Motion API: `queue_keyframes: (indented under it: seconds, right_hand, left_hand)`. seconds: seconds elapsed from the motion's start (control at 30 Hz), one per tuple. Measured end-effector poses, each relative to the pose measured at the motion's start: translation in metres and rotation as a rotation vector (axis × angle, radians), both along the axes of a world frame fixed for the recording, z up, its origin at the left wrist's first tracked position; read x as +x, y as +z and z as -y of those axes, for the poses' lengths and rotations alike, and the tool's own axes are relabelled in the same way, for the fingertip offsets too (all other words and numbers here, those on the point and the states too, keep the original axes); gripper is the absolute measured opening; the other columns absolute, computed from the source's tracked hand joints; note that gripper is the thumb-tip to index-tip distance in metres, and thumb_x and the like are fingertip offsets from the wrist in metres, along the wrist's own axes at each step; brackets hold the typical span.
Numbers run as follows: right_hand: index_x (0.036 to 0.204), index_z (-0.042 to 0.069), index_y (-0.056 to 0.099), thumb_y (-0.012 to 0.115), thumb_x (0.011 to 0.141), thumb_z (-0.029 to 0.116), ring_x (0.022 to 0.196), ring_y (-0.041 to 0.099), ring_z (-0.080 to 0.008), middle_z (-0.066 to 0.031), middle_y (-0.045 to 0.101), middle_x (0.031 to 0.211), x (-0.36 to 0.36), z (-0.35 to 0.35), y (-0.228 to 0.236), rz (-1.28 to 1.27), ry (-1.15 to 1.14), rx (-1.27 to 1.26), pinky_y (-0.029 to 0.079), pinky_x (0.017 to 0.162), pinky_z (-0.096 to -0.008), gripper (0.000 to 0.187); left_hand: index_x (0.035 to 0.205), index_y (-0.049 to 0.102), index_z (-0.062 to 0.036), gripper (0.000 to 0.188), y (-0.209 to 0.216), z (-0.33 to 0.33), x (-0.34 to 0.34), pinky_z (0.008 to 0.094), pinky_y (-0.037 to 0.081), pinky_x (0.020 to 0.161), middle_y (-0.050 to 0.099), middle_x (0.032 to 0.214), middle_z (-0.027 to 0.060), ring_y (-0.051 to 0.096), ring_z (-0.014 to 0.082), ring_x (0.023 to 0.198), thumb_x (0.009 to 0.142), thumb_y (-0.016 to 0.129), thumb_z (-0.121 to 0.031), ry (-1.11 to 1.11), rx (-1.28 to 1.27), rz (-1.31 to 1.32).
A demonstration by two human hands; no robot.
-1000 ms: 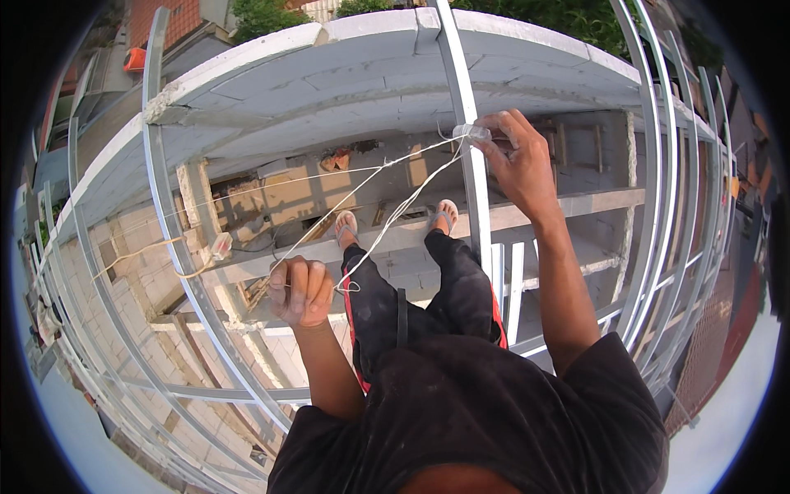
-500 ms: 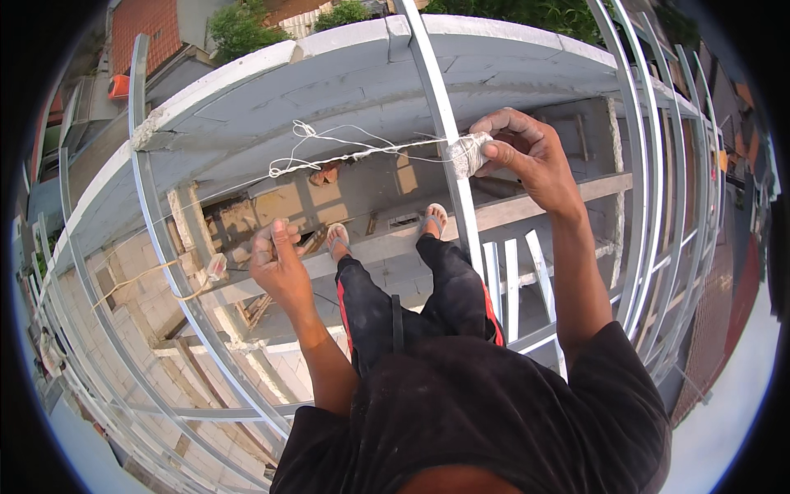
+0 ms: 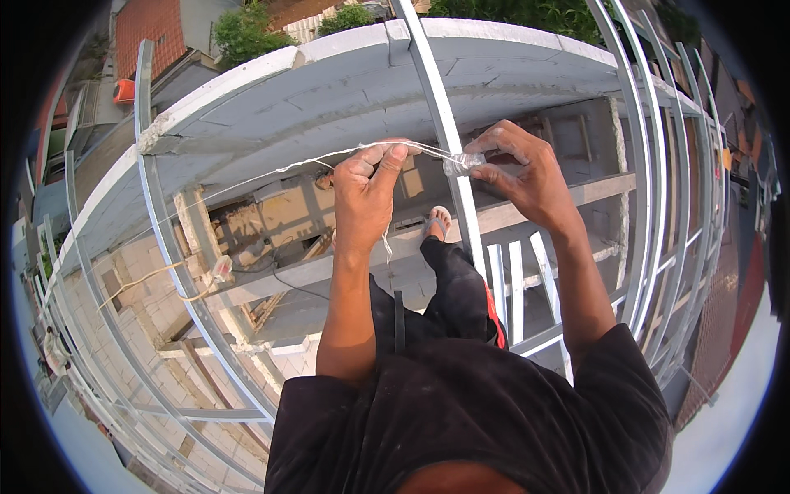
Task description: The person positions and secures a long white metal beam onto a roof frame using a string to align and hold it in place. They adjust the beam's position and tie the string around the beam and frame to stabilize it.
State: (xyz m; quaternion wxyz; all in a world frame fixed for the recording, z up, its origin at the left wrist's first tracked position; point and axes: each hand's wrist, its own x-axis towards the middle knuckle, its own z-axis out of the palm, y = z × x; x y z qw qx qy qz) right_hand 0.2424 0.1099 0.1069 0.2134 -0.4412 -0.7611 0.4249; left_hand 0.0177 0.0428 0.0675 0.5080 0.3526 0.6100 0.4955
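A white string point(image 3: 262, 174) runs from the left, past a metal beam, into my left hand point(image 3: 366, 196). The fingers there are closed in a pinch on it, and a loose tail hangs below the palm. More strands stretch from that pinch to a wound bundle of white string point(image 3: 462, 164) lying across the pale metal beam point(image 3: 438, 86) in front of me. My right hand point(image 3: 531, 179) grips the bundle's right end between thumb and fingers. Whether the bundle is tied to the beam or only rests over it, I cannot tell.
More metal beams point(image 3: 156, 198) stand to the left and right. A block wall point(image 3: 346, 90) curves across the far side. My sandalled foot point(image 3: 438, 221) is on a narrow ledge point(image 3: 568, 198) above a lower floor. A tan cord point(image 3: 140, 281) loops round a left beam.
My left hand has moved up and right and now pinches the string. The loose loops there are gathered in. My right hand has lowered slightly, and the bundle has shifted and tilted with it.
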Motion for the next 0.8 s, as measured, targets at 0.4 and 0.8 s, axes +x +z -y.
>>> queue_keyframes:
  seconds: [0.4, 0.8]
  right_hand:
    - [0.113, 0.0, 0.067, 0.074, 0.095, 0.017, 0.1, 0.072, -0.0215, -0.0107, 0.072, 0.11, -0.027, 0.005, -0.042, -0.829, -0.529, -0.598, 0.058, 0.082, -0.0337, 0.026]
    - [0.112, 0.001, 0.069, 0.075, 0.091, 0.011, 0.092, 0.07, -0.0192, -0.0098, 0.069, 0.102, -0.028, -0.002, -0.025, -0.348, -0.201, 0.075, 0.057, 0.083, -0.0319, 0.024]
  left_hand:
    - [0.101, 0.076, 0.0009, 0.028, -0.053, 0.027, -0.001, 0.0316, 0.042, 0.056, 0.069, 0.074, 0.0069, 0.05, 0.0124, 0.059, 0.1, 0.066, -0.026, -0.348, -0.176, -0.363]
    - [0.13, 0.065, 0.003, 0.045, -0.019, 0.073, -0.1, 0.0356, 0.053, 0.078, 0.073, 0.102, 0.0135, 0.069, 0.0212, 0.086, 0.098, 0.069, -0.028, -0.324, -0.614, -0.518]
